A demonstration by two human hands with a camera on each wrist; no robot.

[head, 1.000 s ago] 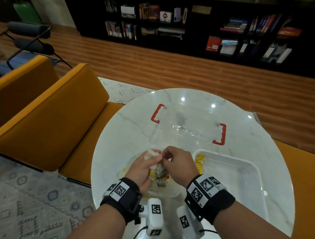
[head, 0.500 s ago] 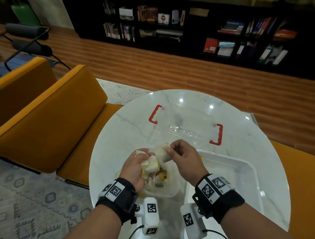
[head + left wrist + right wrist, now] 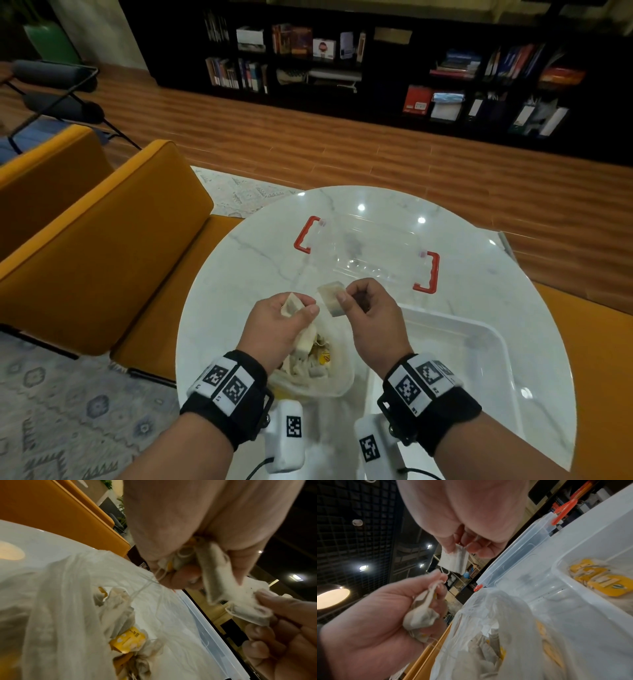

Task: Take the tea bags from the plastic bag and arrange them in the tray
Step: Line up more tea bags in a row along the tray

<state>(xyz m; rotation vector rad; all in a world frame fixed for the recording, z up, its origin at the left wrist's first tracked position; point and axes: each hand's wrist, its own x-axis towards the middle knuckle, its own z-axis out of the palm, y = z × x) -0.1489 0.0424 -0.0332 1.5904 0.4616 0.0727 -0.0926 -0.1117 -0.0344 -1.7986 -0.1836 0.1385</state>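
A clear plastic bag [image 3: 310,375] of tea bags lies on the marble table in front of me. Just above it my left hand [image 3: 291,310] grips a bunch of tea bags [image 3: 212,566] with strings trailing down into the plastic bag [image 3: 65,601]. To its right, my right hand [image 3: 349,301] pinches one single tea bag [image 3: 331,297] by its edge, a small gap away from the bunch. In the right wrist view that tea bag [image 3: 454,559] hangs from the fingertips. The white tray [image 3: 486,363] sits at the right; tea bags with yellow tags [image 3: 597,578] lie in it.
A clear storage box with red handles [image 3: 368,253] stands behind the hands. Orange chairs [image 3: 99,240] flank the round table [image 3: 239,260] on the left. Dark bookshelves [image 3: 376,61] line the far wall across a wooden floor.
Both hands have risen out of the plastic bag. The right hand has pulled one tea bag free from the bunch in the left hand and moved it slightly right.
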